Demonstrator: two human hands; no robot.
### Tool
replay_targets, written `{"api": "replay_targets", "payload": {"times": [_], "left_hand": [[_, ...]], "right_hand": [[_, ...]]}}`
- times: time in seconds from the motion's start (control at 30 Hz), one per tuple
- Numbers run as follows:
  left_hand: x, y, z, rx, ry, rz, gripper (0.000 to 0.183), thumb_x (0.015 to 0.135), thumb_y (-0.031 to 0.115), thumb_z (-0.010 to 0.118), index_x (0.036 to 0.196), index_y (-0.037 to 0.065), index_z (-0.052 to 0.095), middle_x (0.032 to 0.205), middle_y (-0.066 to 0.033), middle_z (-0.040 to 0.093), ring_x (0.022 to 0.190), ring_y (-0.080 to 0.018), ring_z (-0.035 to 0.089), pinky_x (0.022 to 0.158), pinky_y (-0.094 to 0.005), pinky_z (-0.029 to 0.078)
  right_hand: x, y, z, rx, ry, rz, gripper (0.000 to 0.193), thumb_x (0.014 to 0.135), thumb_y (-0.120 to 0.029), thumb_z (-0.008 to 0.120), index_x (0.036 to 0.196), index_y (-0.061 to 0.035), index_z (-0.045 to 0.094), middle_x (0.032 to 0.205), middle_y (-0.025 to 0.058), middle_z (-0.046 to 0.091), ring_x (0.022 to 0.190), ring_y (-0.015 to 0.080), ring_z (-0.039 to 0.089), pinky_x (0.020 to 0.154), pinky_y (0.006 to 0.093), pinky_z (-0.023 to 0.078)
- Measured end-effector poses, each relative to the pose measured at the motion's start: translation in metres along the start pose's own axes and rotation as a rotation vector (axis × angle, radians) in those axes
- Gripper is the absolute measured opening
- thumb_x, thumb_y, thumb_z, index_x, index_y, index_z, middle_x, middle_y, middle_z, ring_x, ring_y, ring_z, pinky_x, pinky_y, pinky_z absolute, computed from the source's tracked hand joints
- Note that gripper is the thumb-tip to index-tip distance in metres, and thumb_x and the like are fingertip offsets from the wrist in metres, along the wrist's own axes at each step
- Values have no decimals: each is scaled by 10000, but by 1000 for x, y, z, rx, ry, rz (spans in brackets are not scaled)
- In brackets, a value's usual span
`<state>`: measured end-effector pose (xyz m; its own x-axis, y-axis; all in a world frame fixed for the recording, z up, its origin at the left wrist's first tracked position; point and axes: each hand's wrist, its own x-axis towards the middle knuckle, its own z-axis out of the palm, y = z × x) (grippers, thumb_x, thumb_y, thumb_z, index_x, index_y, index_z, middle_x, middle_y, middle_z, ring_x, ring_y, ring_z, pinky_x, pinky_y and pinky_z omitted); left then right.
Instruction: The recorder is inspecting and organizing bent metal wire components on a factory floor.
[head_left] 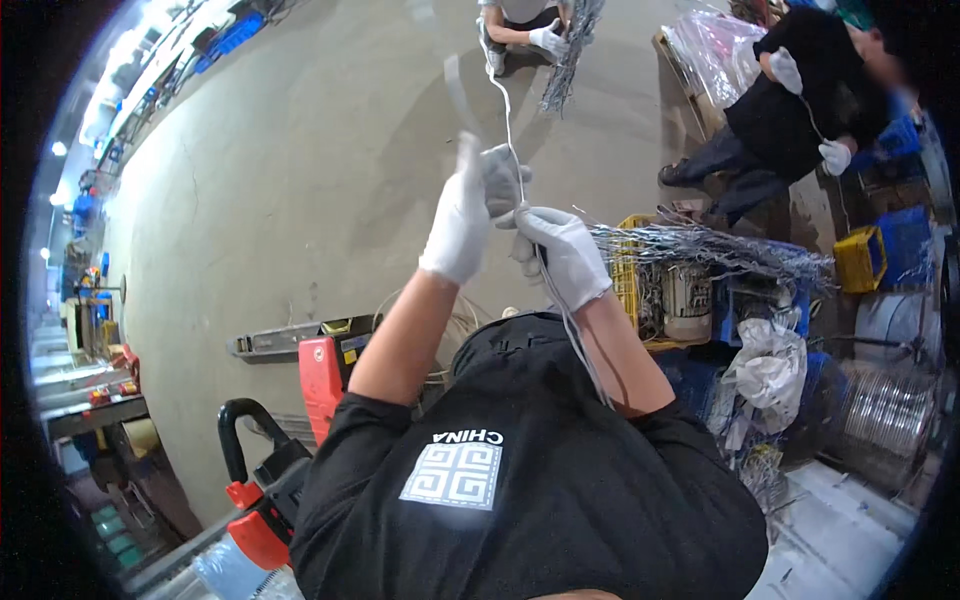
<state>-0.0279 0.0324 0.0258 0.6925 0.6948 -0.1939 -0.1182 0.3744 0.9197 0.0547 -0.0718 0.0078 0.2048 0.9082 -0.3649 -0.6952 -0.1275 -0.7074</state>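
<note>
A thin white cord point(508, 120) stretches from a crouching person's side at the top down to my hands. My right hand point(568, 252), in a white glove, pinches it in front of my chest. From there, pale strands point(578, 345) trail back along my right forearm. Close to the left of the pinch is my left hand point(468, 205), also gloved, its fingers stretched upward and slightly blurred. Its grey palm side faces the cord, which passes in front of it; contact between them is unclear.
A bundle of twisted silvery wire point(715, 250) lies over crates at right, beside a yellow crate point(628, 275). Far ahead, a gloved person holds another wire bundle point(572, 55). A second person point(800, 100) holds a thin strand. A red-and-black machine point(265, 480) stands at left.
</note>
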Motion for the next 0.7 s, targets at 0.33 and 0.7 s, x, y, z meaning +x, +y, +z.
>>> {"api": "replay_targets", "payload": {"times": [0.33, 0.7], "left_hand": [[-1, -11, -14, 164, -81, 156, 332, 870, 115, 528, 1171, -24, 531, 1014, -135, 613, 826, -138, 567, 736, -255, 463], [15, -67, -29, 142, 46, 193, 219, 908, 163, 484, 1004, -13, 573, 893, -89, 596, 755, -113, 532, 672, -217, 450]], "right_hand": [[10, 5, 1, -20, 173, -279, 146, 888, -100, 553, 958, -11, 645, 795, 31, 624, 608, 36, 473, 524, 138, 365], [21, 19, -14, -34, 88, -279, 124, 872, -64, 560, 937, 12, 635, 845, 24, 606, 667, 60, 499, 623, 145, 385]]}}
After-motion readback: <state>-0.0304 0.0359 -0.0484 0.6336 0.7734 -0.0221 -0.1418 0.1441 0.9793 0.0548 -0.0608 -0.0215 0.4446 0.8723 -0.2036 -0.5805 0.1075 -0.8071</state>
